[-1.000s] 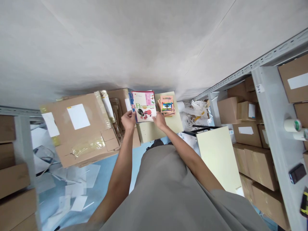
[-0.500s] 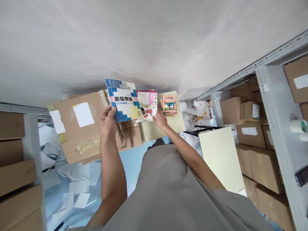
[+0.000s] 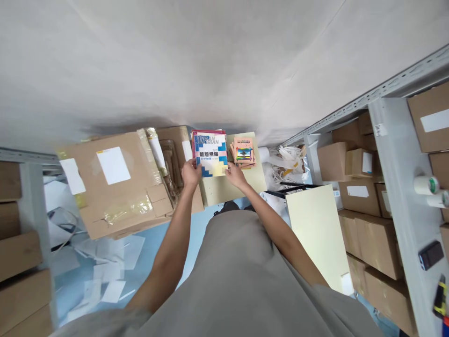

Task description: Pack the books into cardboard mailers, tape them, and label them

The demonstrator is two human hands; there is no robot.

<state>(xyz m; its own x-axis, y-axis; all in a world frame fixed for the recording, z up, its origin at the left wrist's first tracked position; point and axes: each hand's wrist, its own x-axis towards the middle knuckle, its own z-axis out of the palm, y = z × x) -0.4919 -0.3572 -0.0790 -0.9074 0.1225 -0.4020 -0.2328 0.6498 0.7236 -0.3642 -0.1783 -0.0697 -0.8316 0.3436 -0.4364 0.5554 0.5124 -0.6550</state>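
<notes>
A blue, white and yellow book [image 3: 211,156] lies over the stack of books, hiding the "Beautiful" cover; a pink-red edge [image 3: 209,131] shows behind its top. My left hand [image 3: 191,173] grips its lower left edge, thumb on the cover. At the lower right corner, my right hand [image 3: 235,175] closes its fingers on the same book. Just right of it, a small pile of orange books [image 3: 244,152] with a tree picture on top rests on the pale yellow tabletop [image 3: 233,186].
Flattened cardboard boxes [image 3: 115,192] lean at left. A bin of shredded paper [image 3: 288,161] and a pale yellow panel [image 3: 315,234] stand at right. Shelves hold cartons [image 3: 379,238], tape rolls [image 3: 426,185] and a dark device [image 3: 431,255]. Loose paper sheets [image 3: 108,271] litter the blue floor.
My left hand has brought the blue and white book rightward and down onto the stack, covering the "Beautiful" book. My right hand now holds its lower right corner.
</notes>
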